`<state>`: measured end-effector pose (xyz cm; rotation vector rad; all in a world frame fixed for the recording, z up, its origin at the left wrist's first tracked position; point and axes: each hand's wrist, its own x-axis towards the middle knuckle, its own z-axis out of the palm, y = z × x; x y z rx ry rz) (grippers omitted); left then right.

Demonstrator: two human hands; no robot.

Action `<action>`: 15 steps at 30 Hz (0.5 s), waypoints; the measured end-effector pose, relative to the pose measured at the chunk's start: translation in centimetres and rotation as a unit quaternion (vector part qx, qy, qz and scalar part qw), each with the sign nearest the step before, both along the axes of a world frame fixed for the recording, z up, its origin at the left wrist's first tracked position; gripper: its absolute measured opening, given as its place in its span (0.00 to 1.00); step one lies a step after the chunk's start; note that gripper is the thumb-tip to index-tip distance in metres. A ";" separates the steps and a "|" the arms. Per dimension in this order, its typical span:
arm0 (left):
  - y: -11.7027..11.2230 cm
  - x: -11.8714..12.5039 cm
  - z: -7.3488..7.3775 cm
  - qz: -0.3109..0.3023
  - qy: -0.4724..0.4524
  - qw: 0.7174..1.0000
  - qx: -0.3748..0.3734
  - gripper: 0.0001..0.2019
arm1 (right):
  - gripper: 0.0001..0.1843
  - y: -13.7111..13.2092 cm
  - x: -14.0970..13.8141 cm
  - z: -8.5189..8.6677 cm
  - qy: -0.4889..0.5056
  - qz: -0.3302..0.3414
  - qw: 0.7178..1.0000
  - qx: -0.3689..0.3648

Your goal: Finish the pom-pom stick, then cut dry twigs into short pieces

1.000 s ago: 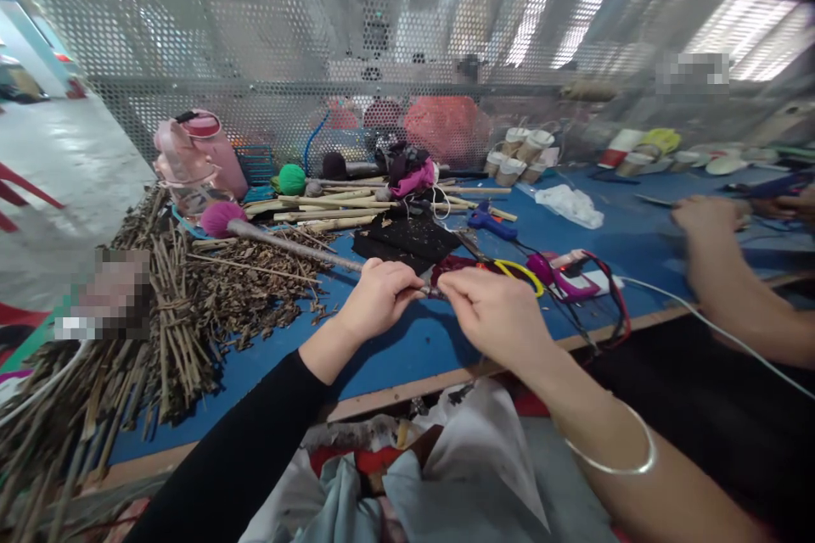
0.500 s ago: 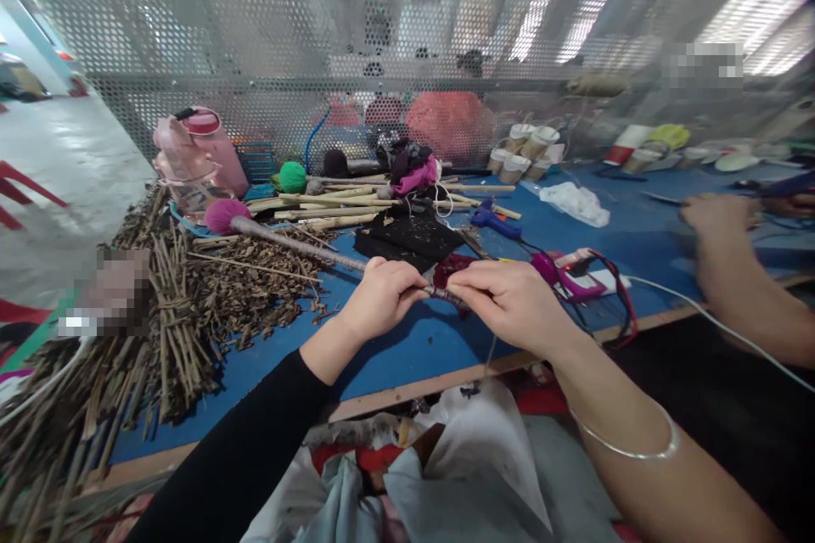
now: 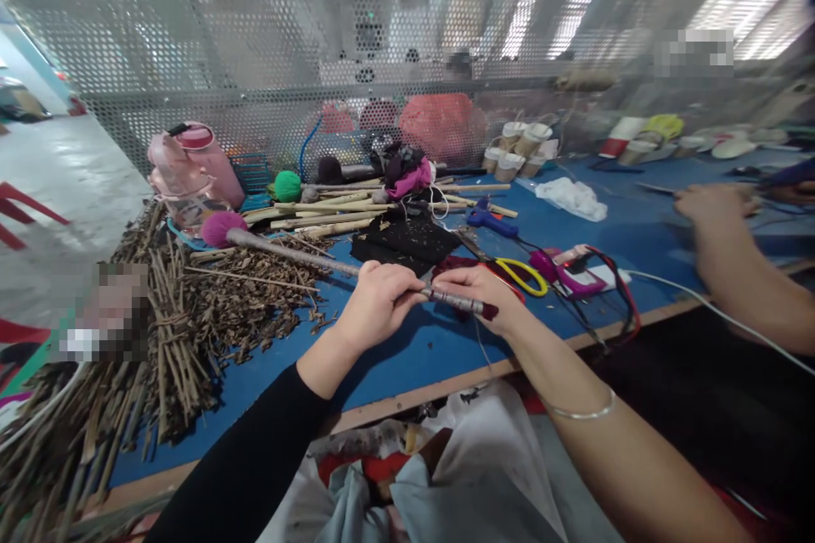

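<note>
Pink bottle [image 3: 220, 170] near perforated panel [image 3: 255, 34]

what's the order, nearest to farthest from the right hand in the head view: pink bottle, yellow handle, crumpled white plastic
1. Yellow handle: just right of the right hand.
2. Crumpled white plastic: farther back, to the right.
3. Pink bottle: far left, near the mesh panel.

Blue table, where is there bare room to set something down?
Between the left hand and the blue table's front edge; also between the crumpled white plastic and the co-worker's hand. It's crowded with dried leaves to the left and pale sticks at the back.
</note>
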<state>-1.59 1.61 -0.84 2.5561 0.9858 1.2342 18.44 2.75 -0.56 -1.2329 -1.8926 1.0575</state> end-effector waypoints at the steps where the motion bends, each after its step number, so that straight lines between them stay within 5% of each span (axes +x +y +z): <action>1: 0.1 0.0 0.0 0.008 -0.005 1.000 0.003 0.05 | 0.16 -0.9 -0.5 -0.6 0.005 -0.015 1.000 0.007; 4: 0.4 0.1 -0.3 0.026 -0.003 1.000 0.003 0.05 | 0.16 -4.3 -2.4 -1.6 -0.071 -0.083 0.991 0.083; 8: 0.5 0.2 -0.9 0.013 0.024 0.999 -0.023 0.04 | 0.16 -6.9 -3.9 0.4 -0.278 -0.089 0.931 0.221; 12: 0.2 0.2 -0.8 -0.001 0.045 0.998 -0.045 0.04 | 0.13 -5.4 -3.0 3.5 -0.385 -0.023 0.878 0.283; 15: -0.1 0.3 -0.5 -0.002 0.055 0.997 -0.055 0.05 | 0.12 -3.4 -1.9 4.5 -0.355 -0.013 0.890 0.286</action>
